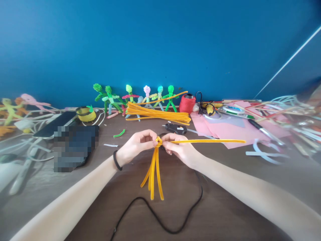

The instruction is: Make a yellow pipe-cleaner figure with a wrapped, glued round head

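Found left hand [140, 142] and right hand [182, 148] meeting at centre of frame, thumb and fingertips of each pinched nearly closed on the looped top [159, 142] of a yellow pipe-cleaner bunch [153, 174], apparently to steady it. Saw loose ends [152, 195] hanging below, free of both palms, and one long strand [213, 141] running right past the right hand. Could not confirm exact fingertip contact behind the looped top. Noted spare bundle [157, 113] lying at upper centre, presumably within reach, and glue gun [175, 129] just below its right end.

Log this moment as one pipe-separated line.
left hand: pinching orange pipe cleaners at looped top | right hand: pinching them beside loop | beyond: orange pipe-cleaner bundle, black glue gun
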